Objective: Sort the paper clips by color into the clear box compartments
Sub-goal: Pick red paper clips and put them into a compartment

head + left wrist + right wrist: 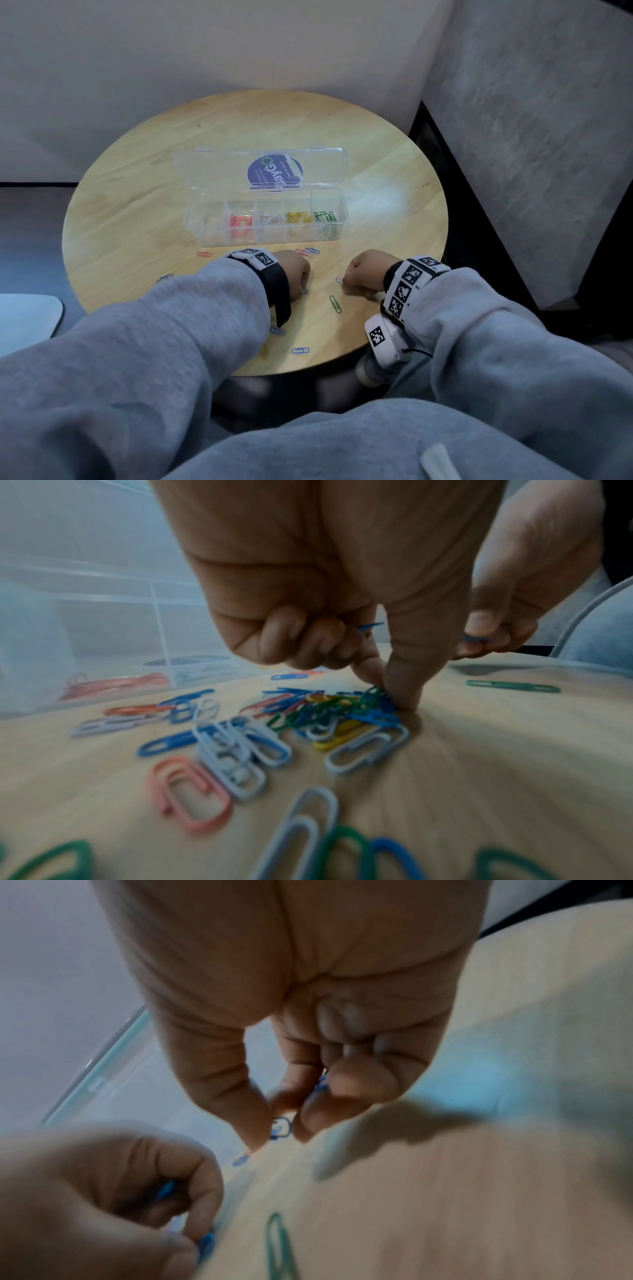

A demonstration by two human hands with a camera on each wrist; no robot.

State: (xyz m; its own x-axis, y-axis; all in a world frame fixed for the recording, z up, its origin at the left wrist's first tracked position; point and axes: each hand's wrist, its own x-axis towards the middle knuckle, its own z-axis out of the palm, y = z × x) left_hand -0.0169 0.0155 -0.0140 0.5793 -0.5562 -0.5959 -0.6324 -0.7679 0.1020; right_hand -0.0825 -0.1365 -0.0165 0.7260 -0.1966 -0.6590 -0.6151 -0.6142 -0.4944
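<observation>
Head view is showing both hands resting knuckles-up on the round wooden desk (137,192), the left hand (291,272) and the right hand (364,272) lying near each other on the near side of the clear box (267,219). The box is sitting just beyond the fingers with its lid standing open; pink, white, yellow and green clips are lying in four of its compartments, and the leftmost compartment is looking empty of colour.

Left wrist view is showing the left hand (329,593) curled, its forefinger and thumb tips (404,693) pressing down together at the edge of a mixed pile of paper clips (329,715), touching green and blue ones. A blue clip (369,626) is sticking out of the curled fingers higher up, so this hand is already gripping at least one. More white, pink, blue and green clips are lying scattered on the near side of those fingers.

Right wrist view, blurred, is showing the right hand (298,1015) with thumb and forefinger narrowed around a blue clip (281,1127) right at the desk surface; another bit of blue (321,1083) is tucked among the curled fingers behind. Whether the lower clip is lifted clear of the wood cannot be told. A single green clip (335,304) is lying on the desk between the two hands, slightly nearer the person than the fingertips, and a blue one (300,350) is lying well behind the wrists.
</observation>
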